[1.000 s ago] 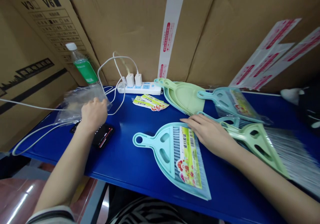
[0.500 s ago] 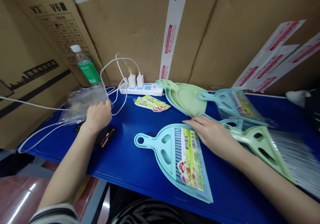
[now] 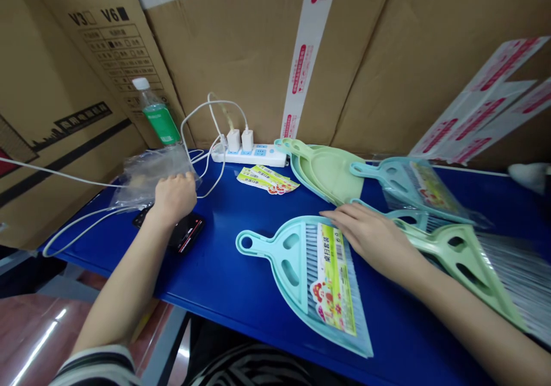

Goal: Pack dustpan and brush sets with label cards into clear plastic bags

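Observation:
My left hand [image 3: 175,197] is closed, fingers curled down at the right edge of a pile of clear plastic bags [image 3: 140,173]. Below it a black phone [image 3: 189,234] lies partly covered by my wrist. My right hand [image 3: 372,234] has its fingers stretched out, the tips at the upper edge of a light blue dustpan [image 3: 282,271]. On that dustpan sits a small brush [image 3: 313,271] under a colourful printed card [image 3: 333,282]. Beneath my right forearm lie a green brush [image 3: 456,248] and part of another blue one, their bristles spread to the right.
Nested dustpans [image 3: 336,170] and a bagged blue set [image 3: 408,182] lie at the back. Loose printed cards [image 3: 267,179] are near a white power strip [image 3: 249,155] with chargers and cables. A water bottle [image 3: 159,116] stands at the back left. Cardboard boxes [image 3: 241,47] wall the blue table.
The view has shifted slightly, so everything appears a little further right. My left hand's fingers look more curled on the bags. My right hand stays beside the blue dustpan.

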A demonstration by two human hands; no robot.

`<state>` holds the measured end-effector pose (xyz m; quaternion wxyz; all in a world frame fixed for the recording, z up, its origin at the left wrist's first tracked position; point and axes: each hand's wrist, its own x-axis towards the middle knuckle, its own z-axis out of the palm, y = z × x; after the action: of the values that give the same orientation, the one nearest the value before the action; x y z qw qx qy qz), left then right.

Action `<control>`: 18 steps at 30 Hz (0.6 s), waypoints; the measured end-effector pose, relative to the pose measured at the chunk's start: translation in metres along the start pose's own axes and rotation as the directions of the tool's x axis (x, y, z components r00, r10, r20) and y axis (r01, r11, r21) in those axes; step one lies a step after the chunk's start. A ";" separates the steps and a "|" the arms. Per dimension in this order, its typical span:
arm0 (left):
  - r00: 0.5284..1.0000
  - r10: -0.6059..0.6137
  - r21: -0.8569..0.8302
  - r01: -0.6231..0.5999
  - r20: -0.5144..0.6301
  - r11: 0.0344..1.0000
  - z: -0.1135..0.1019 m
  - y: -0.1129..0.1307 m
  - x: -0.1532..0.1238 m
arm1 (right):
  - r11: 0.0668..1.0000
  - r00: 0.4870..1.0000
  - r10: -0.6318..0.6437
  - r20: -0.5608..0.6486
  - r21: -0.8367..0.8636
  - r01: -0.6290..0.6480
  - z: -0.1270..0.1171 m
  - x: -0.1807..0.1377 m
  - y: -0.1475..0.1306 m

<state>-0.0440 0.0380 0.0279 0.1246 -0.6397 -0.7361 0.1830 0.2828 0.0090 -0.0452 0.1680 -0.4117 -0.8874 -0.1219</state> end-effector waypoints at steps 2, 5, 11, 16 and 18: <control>1.000 -0.004 0.002 0.004 -0.001 1.000 0.000 0.000 0.001 | 1.000 1.000 -0.001 -0.008 0.012 0.001 0.000 0.001 -0.001; 1.000 -0.003 0.003 0.003 0.012 1.000 0.000 0.000 0.003 | 1.000 1.000 -0.001 -0.016 0.022 0.001 0.001 0.001 -0.001; 0.999 0.004 0.009 -0.005 0.041 1.000 -0.001 -0.002 0.004 | 0.999 1.000 0.013 -0.010 0.030 -0.013 0.003 0.000 -0.001; 0.998 0.010 0.011 -0.010 0.058 1.000 -0.001 -0.002 0.005 | 1.000 1.000 0.004 -0.022 0.019 -0.004 0.001 0.001 -0.002; 0.998 0.014 0.011 -0.015 0.059 1.000 -0.002 -0.001 0.004 | 1.000 1.000 0.001 -0.026 0.024 -0.001 0.001 0.001 -0.002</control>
<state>-0.0453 0.0424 0.0298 0.1052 -0.6387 -0.7337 0.2066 0.2803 0.0085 -0.0457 0.1846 -0.4085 -0.8863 -0.1167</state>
